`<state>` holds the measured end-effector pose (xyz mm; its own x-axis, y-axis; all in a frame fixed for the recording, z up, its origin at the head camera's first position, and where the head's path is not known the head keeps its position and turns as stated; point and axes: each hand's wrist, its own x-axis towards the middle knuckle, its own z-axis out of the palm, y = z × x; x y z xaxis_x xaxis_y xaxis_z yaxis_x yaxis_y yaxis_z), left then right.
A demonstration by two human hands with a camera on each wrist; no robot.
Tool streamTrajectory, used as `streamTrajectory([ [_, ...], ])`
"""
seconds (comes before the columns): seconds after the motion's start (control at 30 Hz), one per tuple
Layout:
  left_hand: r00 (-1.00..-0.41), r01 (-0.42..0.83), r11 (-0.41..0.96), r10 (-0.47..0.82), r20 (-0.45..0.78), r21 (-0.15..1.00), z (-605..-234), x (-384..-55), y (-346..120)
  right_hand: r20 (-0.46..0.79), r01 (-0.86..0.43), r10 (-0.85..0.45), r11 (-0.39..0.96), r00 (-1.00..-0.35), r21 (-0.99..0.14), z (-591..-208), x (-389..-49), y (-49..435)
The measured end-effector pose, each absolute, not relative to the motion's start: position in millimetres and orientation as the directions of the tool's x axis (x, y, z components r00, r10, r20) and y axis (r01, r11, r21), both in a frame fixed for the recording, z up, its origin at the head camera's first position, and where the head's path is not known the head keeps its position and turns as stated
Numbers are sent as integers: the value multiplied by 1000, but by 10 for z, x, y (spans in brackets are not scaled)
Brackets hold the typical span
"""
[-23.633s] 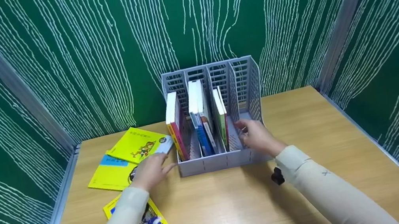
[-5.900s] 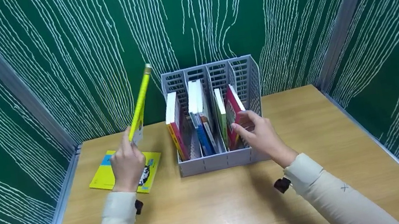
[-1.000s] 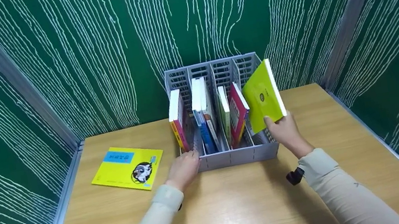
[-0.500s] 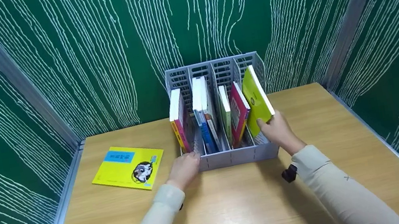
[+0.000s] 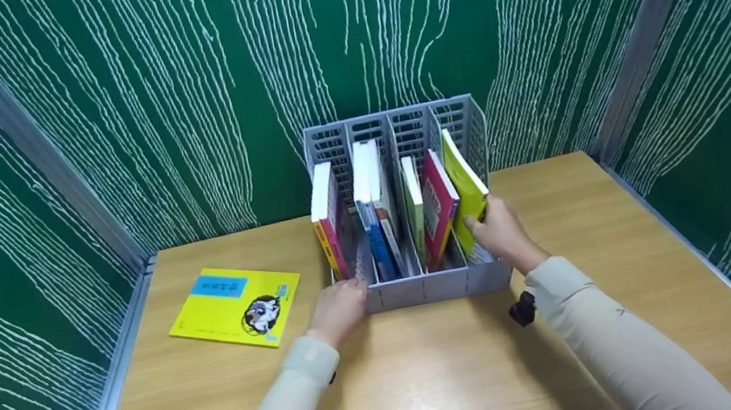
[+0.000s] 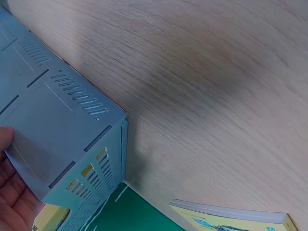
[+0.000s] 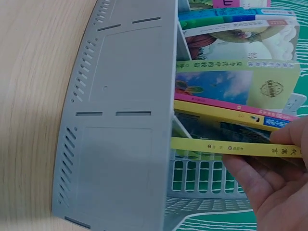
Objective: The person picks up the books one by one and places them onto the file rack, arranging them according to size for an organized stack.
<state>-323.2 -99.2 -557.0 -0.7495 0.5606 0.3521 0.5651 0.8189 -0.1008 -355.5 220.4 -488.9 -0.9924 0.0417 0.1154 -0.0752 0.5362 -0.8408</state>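
A grey file organizer (image 5: 437,287) with upright compartments stands on the wooden table, holding several books. My left hand (image 5: 338,307) pinches its front rim at the left corner. In the left wrist view, the thumb (image 6: 5,138) lies on the front wall and the fingers (image 6: 15,195) reach behind it. My right hand (image 5: 503,231) pinches a thin yellow-green book (image 5: 469,197) by its spine, upright in the rightmost compartment. In the right wrist view, the book's yellow spine (image 7: 231,147) runs between thumb and fingers, its lower end behind the front wall.
A yellow book (image 5: 235,306) with a blue label lies flat on the table (image 5: 424,386) left of the organizer. A red book (image 5: 437,204) leans right in the third compartment. White-streaked green walls (image 5: 159,105) stand behind and at both sides.
Over the last second, my right hand has lowered the yellow-green book leftward into the rightmost compartment. Since the oldest frame, the red book has entered the third compartment and fewer yellow books lie left.
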Motion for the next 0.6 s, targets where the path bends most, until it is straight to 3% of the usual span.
streamTrajectory([
  [0.43, -737, 551, 825, 551, 390, -125, -5549, -3191, -970, 85, -116, -83, 507, -993, -854, -4894, -3664, 2220],
  [0.6, -784, 540, 836, 543, 302, -100, -5522, -3206, -968, 66, -127, -138, 507, -988, -852, -4863, -3677, 2241],
])
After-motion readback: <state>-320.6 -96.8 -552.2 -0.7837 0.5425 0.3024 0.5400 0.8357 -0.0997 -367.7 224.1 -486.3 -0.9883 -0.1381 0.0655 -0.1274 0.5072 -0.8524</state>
